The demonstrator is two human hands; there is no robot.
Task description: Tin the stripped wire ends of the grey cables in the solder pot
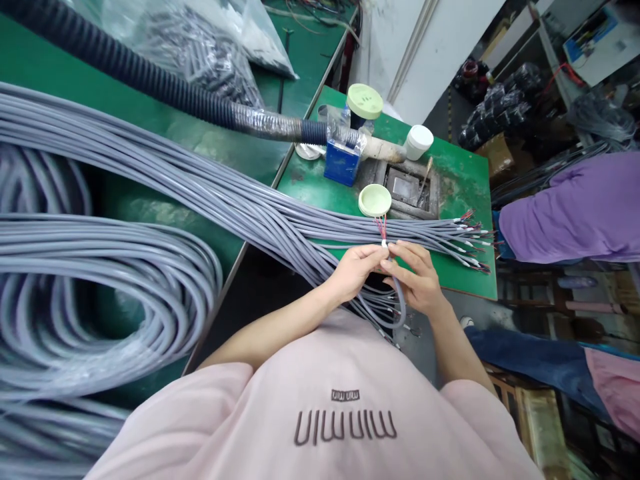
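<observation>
1. Left hand (357, 268): narrow pinch on the cable, just below its collar.
2. Right hand (419, 279): fingers curved and slightly parted, closed on the same cable.
3. Grey cable (401, 303): smooth, round sheath, between both hands before the torso; U-shaped bend below, long axis at the tip running away from the body.
4. White collar (384, 244): short band at the cable's tip.
5. Red and pink wires (383, 228): thin, fanned, pointing away toward the dish.
6. Cable bundle (280, 212): grey strands, lying crosswise beyond the hands.
7. Pale-green dish (375, 199): round, shallow.
</observation>
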